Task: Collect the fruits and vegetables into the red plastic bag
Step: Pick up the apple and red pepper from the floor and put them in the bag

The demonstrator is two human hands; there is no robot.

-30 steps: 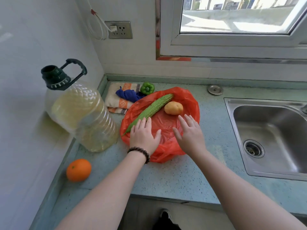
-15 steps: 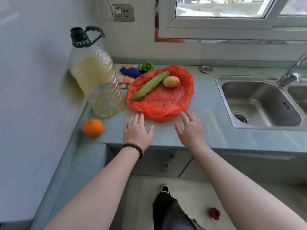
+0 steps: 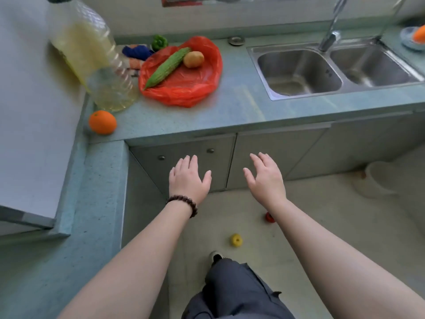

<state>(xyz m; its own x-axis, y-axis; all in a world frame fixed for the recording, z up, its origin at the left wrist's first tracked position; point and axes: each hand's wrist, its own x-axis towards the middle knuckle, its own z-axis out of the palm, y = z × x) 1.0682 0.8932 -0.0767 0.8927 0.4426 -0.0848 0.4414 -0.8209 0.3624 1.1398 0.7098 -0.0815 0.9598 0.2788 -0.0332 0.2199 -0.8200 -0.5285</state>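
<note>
- Pulling back from the desk point(image 3: 230, 107), both hands now hang in front of the cabinet doors; a second ago they lay on the bag point(image 3: 184, 86), and half a second ago at the near desk edge.
- Left hand point(image 3: 187, 179): open, fingers spread, palm down, gripping nothing; a bead bracelet point(image 3: 184, 203) circles its wrist.
- Right hand point(image 3: 266, 178): open, fingers loosely spread, likewise empty.
- The view has dropped with the retreat, and the floor point(image 3: 322, 226) now shows a small yellow item point(image 3: 236, 239) and a small red item point(image 3: 269, 217), the red one partly hidden by the right forearm. Both appear to be fallen produce; what kind cannot be told.
- Judgement: the withdrawal suggests a turn toward the floor items; no produce is inside the bag yet.
- Bag: red, lying flat on the far desk, left of the sink point(image 3: 299, 70). A gourd point(image 3: 167, 65) and a potato point(image 3: 193, 59) rest on top of it, touching each other, not enclosed.
- Outside the bag: a green pepper point(image 3: 159, 41) just beyond its far-left edge, beside a cloth point(image 3: 135, 52); an orange point(image 3: 102, 122) at the near-left desk corner.
- Bottle point(image 3: 96, 65): clear, roughly half full of yellow oil, standing just left of the bag.
- Sink: two basins, both seemingly empty.
</note>
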